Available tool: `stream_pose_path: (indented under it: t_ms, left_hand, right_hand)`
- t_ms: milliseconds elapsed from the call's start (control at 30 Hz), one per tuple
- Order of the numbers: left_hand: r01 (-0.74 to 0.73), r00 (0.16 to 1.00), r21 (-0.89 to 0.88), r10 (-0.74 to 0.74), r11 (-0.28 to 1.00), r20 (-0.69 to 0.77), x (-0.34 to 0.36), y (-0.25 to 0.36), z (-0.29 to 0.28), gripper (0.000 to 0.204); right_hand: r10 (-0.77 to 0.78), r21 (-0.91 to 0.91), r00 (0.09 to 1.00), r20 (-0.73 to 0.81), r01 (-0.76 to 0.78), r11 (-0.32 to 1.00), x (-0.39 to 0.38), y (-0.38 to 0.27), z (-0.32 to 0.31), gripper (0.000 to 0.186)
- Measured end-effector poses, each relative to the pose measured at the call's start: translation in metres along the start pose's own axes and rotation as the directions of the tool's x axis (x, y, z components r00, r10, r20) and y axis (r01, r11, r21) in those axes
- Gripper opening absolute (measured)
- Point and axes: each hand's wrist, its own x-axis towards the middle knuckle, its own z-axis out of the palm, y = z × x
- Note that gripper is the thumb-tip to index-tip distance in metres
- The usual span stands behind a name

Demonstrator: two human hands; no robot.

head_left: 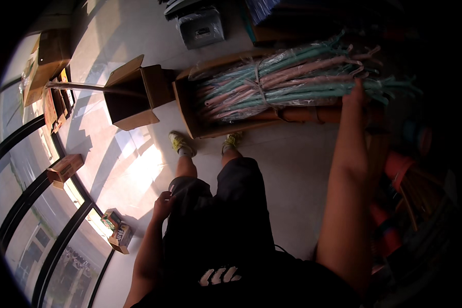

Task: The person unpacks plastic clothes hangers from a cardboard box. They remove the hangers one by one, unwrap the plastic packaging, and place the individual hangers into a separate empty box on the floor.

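Note:
My right arm reaches forward to a long bundle of pink and teal tubes (277,77). The tubes are wrapped in clear plastic and tied round the middle. At the bundle's right part, my right hand (356,95) is against or just over the tubes; shade hides its fingers, so I cannot tell whether it grips one. My left hand (162,205) hangs beside the left leg of my dark shorts, its fingers loosely bent and slightly apart, with nothing visible in them. A long open cardboard box (187,110) holds the bundle, whose right end sticks out past it.
An open, tall cardboard box (151,87) stands left of the bundle, beside a long pole (79,86). Smaller boxes (66,169) sit along the windows. A grey plastic-wrapped bin (203,31) is at the back. Reddish-orange objects (398,169) lie in shade at right.

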Motion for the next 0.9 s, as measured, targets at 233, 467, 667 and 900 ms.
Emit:
stream_pose_path:
  t_ms: [233, 467, 667, 900]
  left_hand:
    - [-0.102, 0.989, 0.030, 0.098, 0.994, 0.110, 0.085, 0.049, 0.034, 0.040]
    - [-0.344, 0.939, 0.187, 0.335, 0.920, 0.080, 0.242, 0.194, 0.107, 0.037]
    - [-0.495, 0.869, -0.024, 0.495, 0.869, 0.001, 0.321, 0.342, 0.155, 0.045]
    - [-0.489, 0.868, -0.069, 0.477, 0.870, -0.137, 0.330, 0.366, 0.197, 0.030]
  right_hand:
    - [-0.045, -0.364, 0.998, 0.040, 0.056, 0.930, -0.022, 0.014, -0.011, 0.079]
    - [-0.061, -0.543, 0.980, 0.189, 0.156, 0.825, -0.019, 0.043, -0.032, 0.069]
    - [-0.231, -0.478, 0.929, 0.290, 0.350, 0.806, 0.005, 0.064, -0.047, 0.062]
    - [-0.205, -0.452, 0.947, 0.249, 0.301, 0.840, -0.013, 0.064, -0.036, 0.050]
